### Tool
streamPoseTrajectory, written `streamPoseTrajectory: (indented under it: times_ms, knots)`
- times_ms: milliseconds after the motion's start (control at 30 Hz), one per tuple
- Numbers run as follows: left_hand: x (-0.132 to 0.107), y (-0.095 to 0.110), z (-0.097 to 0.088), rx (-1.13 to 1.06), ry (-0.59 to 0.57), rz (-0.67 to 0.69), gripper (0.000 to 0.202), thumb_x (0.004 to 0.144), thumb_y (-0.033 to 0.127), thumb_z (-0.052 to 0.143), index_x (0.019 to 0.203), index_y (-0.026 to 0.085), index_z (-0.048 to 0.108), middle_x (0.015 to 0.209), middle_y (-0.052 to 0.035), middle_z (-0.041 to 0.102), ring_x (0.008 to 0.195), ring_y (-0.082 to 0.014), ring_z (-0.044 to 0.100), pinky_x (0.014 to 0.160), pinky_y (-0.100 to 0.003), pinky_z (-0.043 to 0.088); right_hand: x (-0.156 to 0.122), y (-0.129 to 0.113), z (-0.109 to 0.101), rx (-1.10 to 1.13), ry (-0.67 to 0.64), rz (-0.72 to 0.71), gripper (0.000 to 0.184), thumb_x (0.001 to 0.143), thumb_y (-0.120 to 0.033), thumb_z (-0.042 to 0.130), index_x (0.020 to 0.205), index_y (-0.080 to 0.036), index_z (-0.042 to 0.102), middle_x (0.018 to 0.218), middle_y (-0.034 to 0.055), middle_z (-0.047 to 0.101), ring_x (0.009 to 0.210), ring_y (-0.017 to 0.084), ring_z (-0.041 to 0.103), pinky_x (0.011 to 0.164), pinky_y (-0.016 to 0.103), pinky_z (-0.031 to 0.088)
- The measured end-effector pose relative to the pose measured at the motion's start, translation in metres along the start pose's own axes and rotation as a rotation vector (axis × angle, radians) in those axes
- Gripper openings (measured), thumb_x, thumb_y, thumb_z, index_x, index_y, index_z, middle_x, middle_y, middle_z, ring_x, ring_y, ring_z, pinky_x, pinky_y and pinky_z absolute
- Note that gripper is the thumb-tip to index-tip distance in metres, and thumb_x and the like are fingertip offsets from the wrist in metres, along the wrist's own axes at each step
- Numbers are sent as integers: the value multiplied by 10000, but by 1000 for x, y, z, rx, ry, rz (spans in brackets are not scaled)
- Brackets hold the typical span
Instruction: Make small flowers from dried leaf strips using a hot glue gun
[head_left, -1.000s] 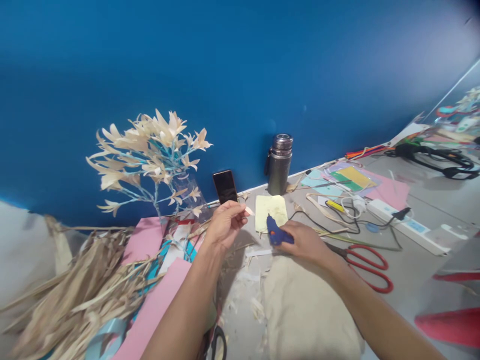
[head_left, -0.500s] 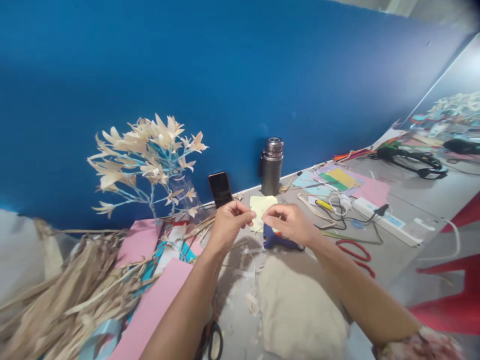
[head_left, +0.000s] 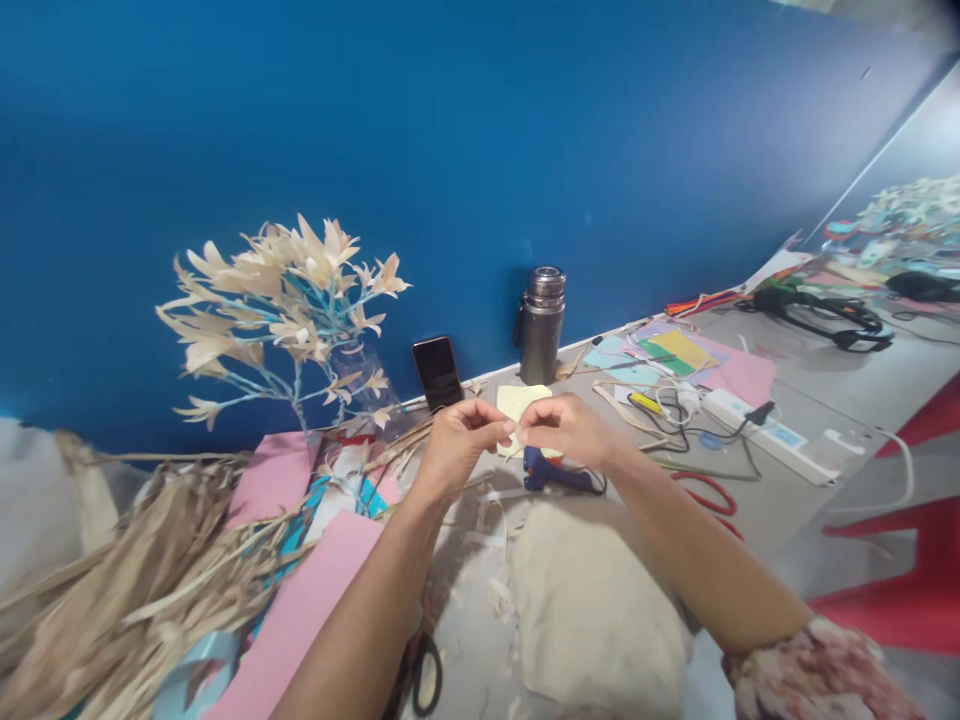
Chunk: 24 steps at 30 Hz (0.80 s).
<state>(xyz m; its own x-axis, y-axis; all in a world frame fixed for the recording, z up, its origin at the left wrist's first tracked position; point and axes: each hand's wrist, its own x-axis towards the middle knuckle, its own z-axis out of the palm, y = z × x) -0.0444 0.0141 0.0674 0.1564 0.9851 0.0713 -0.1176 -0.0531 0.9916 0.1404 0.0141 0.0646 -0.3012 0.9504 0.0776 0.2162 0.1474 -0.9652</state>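
Insp. note: fingertip contact, centre

Via remote feed I find L hand [head_left: 469,440] and R hand [head_left: 568,432] grips pinched on small pale sliver [head_left: 514,439], mostly hidden; long axis n/k. Blue plastic pistol-shaped glue gun [head_left: 553,474] lies approx. L–R on grey tabletop [head_left: 836,385], nearer R hand.
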Motion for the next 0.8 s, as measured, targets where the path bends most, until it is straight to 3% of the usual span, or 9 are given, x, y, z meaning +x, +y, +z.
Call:
streamPoseTrajectory:
  times_ms: [133,267,433,800]
  knots:
    - [3,-3,-4,-29,31,-10,165,607,242,844,681,140,738,581,-41,677,520,-121,582,526,-235,435,8,1,3,438,243,84,252,612,-346,819,689,-161,667,587,-40,523,508,65,357,454,207,212]
    - [2,-3,-1,-66,-9,-13,234,597,248,861,757,135,733,603,-35,682,527,-131,599,544,-251,461,11,-4,15,751,287,123,326,533,-324,878,691,-159,645,579,-53,472,512,53,316,433,187,143]
    - [-1,1,3,-98,-2,49,400,571,216,878,872,168,619,624,-4,697,521,-129,610,553,-241,478,12,-3,29,787,253,145,315,545,-321,879,683,-158,647,583,-48,469,516,54,323,424,180,157]
    - [0,0,0,26,27,58,211,612,190,832,786,144,720,621,-27,696,548,-133,618,546,-235,491,12,7,33,774,223,133,274,593,-316,861,678,-154,657,556,-55,432,516,53,315,436,172,165]
